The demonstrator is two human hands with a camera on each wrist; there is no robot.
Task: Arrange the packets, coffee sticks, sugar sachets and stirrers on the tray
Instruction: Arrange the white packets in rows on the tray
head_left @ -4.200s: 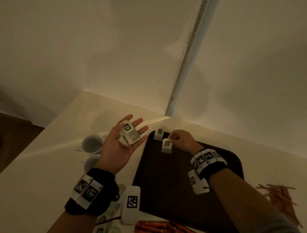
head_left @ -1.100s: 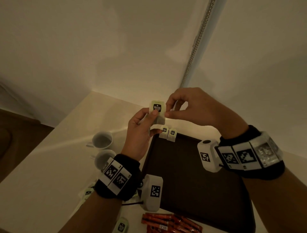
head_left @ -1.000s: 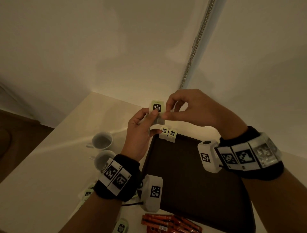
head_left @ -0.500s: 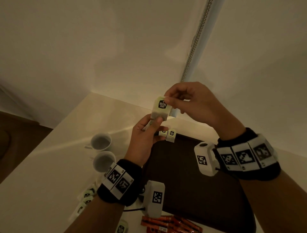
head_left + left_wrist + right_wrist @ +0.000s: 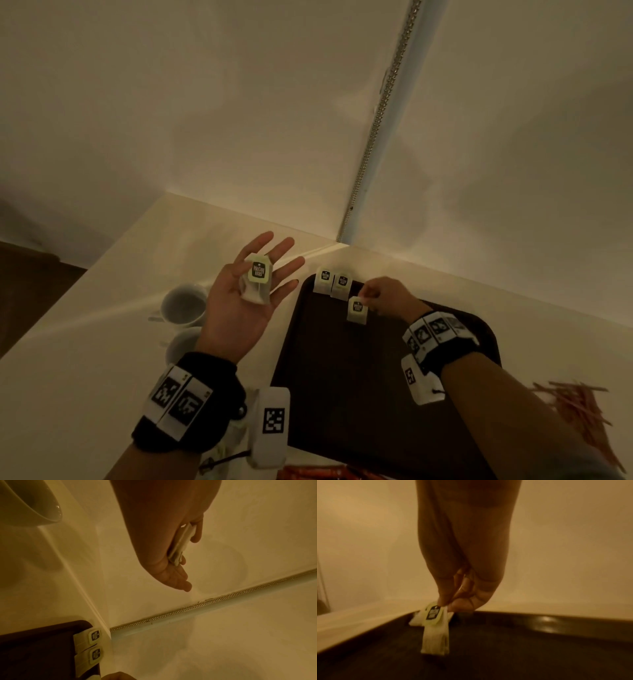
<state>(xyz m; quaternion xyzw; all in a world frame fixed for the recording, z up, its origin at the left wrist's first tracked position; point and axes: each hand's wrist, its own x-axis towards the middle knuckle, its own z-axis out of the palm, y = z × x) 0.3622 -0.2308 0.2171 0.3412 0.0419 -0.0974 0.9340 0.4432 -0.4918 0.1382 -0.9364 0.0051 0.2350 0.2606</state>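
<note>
While pinching a packet (image 5: 357,310) by its labelled top end between thumb and forefinger, hovering with the right hand (image 5: 387,296) over the far part of the tray (image 5: 342,394). Fingers (image 5: 444,596) clamped on that top end, the rest curled in behind. Hanging down from the pinch, long axis near upright and label facing back toward the wrist. Lower end close to the tray floor; cannot tell whether touching.

Just beyond the fingers, toward the far rim: two placed packets (image 5: 334,282), side by side at the far left corner, tops leaning against the rim, long axes running from rim toward the wearer. Held a little nearer than that pair and slightly to their right. Judging from this, a short carry away from the body, with no sideways shift to speak of, to land beside the right-hand one. Worth matching the same axis, top to the rim, and letting the bottom end settle first.

Off the tray's left edge, above the tabletop (image 5: 85,342): left hand (image 5: 239,308), palm up, fingers straight and spread apart, carrying a small stack of packets (image 5: 257,281) loose across the finger bases, label up. Well apart from the open slot, so clearly the right hand's job, being nearer.

Elsewhere: two cups (image 5: 185,305) left of the tray, stirrers (image 5: 579,407) to its right, coffee sticks (image 5: 318,474) at the near edge, none yet on the tray.
</note>
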